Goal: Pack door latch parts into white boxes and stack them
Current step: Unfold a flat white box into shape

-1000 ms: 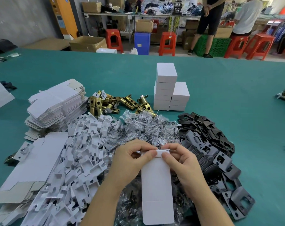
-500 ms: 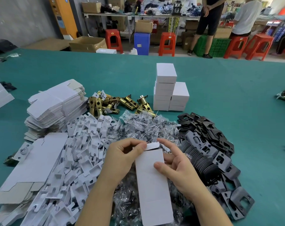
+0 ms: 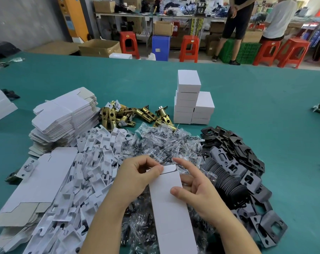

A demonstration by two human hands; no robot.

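— Where does the view sit?
— On the person's head, looking forward and down, close over the hands, across the green worktop toward the room behind.
— Another view?
— Only this one.

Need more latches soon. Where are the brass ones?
In the head view, the brass latches lie centre-left on the green table, between the flat box blanks and the stacked white boxes.

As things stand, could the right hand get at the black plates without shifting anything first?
Probably yes. The right hand only steadies the white box with thumb and fingers, and the black plates lie in an open heap just to its right, uncovered. It would have to let go of the box, which the left hand also pinches.
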